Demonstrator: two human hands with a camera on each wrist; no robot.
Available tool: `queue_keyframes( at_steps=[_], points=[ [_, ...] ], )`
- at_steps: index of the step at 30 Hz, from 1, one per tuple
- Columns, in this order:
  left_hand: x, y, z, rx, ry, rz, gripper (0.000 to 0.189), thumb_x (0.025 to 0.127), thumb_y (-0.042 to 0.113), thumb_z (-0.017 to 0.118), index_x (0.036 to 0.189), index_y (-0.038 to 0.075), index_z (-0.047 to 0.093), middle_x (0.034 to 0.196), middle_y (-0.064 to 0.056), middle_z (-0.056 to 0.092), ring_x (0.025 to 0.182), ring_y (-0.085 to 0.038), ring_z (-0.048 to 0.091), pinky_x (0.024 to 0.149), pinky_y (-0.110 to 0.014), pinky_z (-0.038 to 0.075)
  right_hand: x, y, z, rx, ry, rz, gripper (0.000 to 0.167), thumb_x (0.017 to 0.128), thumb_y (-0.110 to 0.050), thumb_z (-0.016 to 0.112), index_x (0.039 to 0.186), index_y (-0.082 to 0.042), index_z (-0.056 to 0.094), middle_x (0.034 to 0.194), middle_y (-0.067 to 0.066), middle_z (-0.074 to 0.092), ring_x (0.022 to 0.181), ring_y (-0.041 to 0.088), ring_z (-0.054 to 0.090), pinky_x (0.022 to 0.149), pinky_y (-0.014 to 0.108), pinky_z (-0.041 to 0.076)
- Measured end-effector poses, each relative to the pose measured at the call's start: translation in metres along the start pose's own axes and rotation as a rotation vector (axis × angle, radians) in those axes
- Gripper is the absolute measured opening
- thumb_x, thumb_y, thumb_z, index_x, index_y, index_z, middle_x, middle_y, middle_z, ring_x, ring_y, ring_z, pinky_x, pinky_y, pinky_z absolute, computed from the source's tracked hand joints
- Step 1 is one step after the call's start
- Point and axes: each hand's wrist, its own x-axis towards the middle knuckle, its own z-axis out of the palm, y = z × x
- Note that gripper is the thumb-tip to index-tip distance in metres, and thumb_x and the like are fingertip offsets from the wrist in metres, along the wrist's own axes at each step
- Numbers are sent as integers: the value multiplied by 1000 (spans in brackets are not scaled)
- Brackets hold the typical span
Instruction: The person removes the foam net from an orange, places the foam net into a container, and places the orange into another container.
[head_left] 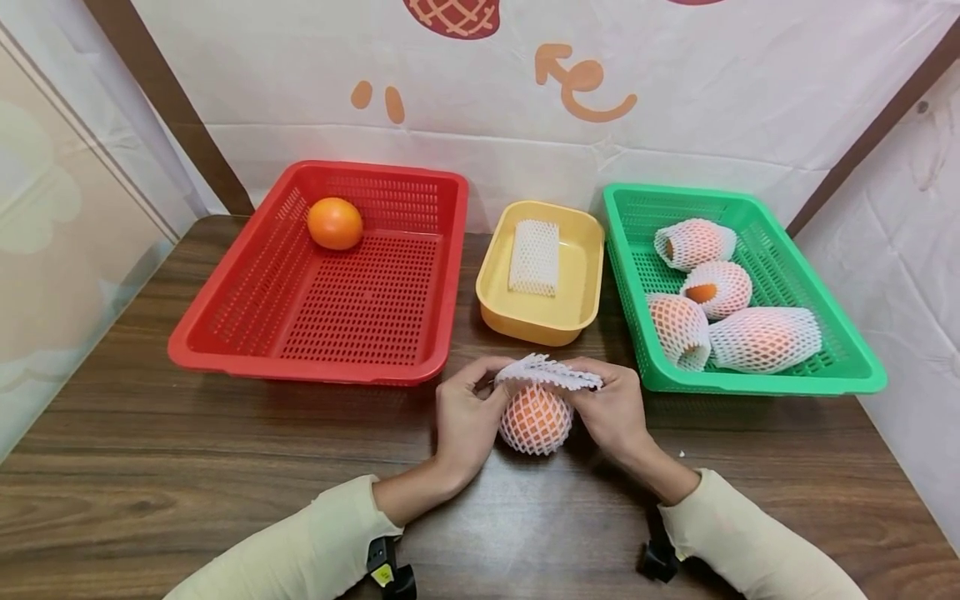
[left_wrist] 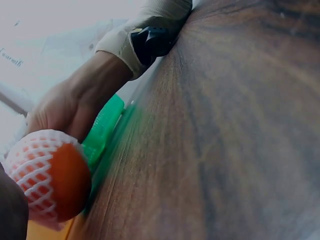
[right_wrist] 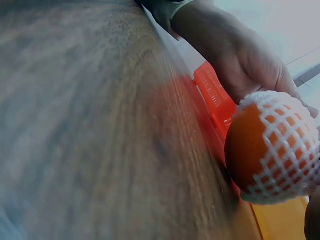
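- Red basket (head_left: pixel 322 367): one bare orange fruit (head_left: pixel 335 223), near its far left corner.
- Yellow tub (head_left: pixel 532 325), between the two baskets: flat white netting (head_left: pixel 535 258) inside.
- Green basket (head_left: pixel 765 383): four netted fruits (head_left: pixel 767 340) grouped together, one showing bare orange at its net's opening.
- In front of the tub, over the desk (head_left: pixel 225 450): another orange fruit, the half-wrapped fruit (head_left: pixel 536 423), its lower side bare in both wrist views.
- Hands: left hand (head_left: pixel 468 417) and right hand (head_left: pixel 618 408), fingers curled, both pinching its foam net (head_left: pixel 551 372) at the gathered top.
- Black wrist devices (head_left: pixel 390 571) sit by both sleeves (head_left: pixel 300 542).
- Printed cloth (head_left: pixel 480 150) hangs behind.
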Motion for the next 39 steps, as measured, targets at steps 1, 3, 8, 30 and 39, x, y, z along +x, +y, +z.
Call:
queue_keyframes(
  at_steps=[1,3,8,30,39],
  points=[
    [0,0,0,-12,-34,-18,18,81,-1,73,100,-1,71,95,-11,70,87,-17,65,74,-30,55,0,-1,0,2,1,-28,15,74,11,75,89,8,72,84,4,71,79,9,66,69,23,53],
    [-1,1,0,-11,-99,-54,28,80,9,76,106,1,69,101,-11,69,93,-18,65,79,-33,54,1,-7,0,-8,-4,-86,14,74,14,73,87,10,71,84,5,71,79,8,65,69,21,52],
    [0,3,-1,134,-190,-92,36,80,26,78,111,10,70,104,1,70,97,-9,64,85,-29,50,2,-14,1,-29,19,-220,15,73,18,72,86,10,70,82,10,70,78,8,64,70,20,51],
    [11,6,-3,85,-195,-145,16,77,18,81,88,8,77,82,2,72,79,-10,66,73,-36,53,1,-3,3,6,41,-419,25,71,21,71,88,4,67,84,12,67,80,16,62,73,24,49],
    [8,35,-2,118,-30,-92,10,75,-13,68,83,-7,72,78,-15,70,71,-11,60,64,-25,50,-5,-30,5,-3,-157,-55,28,84,5,64,111,9,61,105,14,64,95,12,59,84,25,48]
  ],
)
